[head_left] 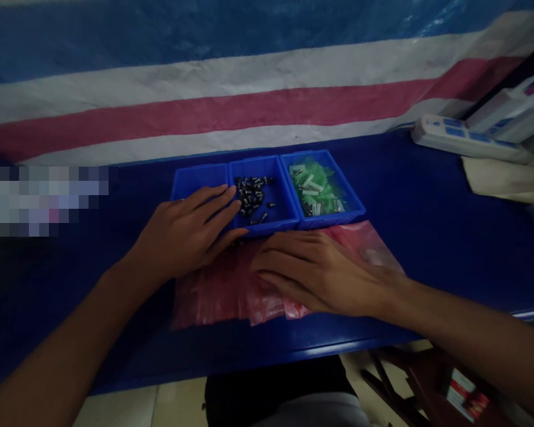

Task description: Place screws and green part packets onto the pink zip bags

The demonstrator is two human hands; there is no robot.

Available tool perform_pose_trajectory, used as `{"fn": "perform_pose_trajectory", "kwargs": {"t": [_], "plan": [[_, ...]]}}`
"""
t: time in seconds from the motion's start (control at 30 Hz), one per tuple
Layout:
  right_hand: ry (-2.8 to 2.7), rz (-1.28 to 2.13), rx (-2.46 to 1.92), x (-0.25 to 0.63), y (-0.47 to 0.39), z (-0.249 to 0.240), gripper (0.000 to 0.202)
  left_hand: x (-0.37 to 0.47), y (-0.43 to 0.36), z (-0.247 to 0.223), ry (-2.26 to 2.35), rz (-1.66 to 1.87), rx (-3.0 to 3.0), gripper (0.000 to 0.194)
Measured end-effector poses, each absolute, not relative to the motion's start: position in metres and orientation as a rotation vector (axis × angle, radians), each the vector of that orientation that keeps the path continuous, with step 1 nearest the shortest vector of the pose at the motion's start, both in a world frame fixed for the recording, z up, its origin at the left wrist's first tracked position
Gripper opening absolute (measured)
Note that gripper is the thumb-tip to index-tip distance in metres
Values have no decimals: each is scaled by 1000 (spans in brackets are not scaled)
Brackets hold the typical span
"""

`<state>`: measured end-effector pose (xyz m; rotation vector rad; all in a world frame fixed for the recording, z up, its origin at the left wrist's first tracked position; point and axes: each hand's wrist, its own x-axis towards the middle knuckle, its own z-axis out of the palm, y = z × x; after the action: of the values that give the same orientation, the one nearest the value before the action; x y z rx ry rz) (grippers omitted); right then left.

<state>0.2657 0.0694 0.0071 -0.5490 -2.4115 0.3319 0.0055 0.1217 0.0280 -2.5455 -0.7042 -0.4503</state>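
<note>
My left hand [191, 228] reaches over the left blue bin [200, 177], fingers stretched out, their tips at the wall of the middle blue bin [282, 204]. Nothing shows in that hand, and it hides much of the left bin. Black screws [249, 193] lie in the middle bin. The right blue bin [353, 209] holds a green plastic bag [323, 175] with small whitish and metallic pieces. My right hand [305, 270] lies palm down, fingers extended, on pink plastic bags [222, 290] spread in front of the bins. The space beneath its palm is hidden.
The blue table [427, 237] ends at a front edge close to my body. A white power strip [463, 136] and a beige cloth-like piece [498, 178] are at the right. Behind stands a striped sheet [249, 107]. A dark stool [418, 379] is below right.
</note>
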Motion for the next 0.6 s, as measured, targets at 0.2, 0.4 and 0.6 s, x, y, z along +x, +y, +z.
{"fn": "perform_pose_trajectory", "kwargs": {"t": [0.2, 0.4, 0.6], "plan": [[-1845, 1143, -655, 262, 63, 22, 8, 8, 121, 28, -650, -436, -2498, 39], [-1578, 1603, -705, 260, 68, 19, 18, 2, 122, 29, -690, -416, -2552, 41], [-1432, 1559, -737, 269, 78, 25, 37, -1, 120, 32, -639, -408, -2601, 35]]}}
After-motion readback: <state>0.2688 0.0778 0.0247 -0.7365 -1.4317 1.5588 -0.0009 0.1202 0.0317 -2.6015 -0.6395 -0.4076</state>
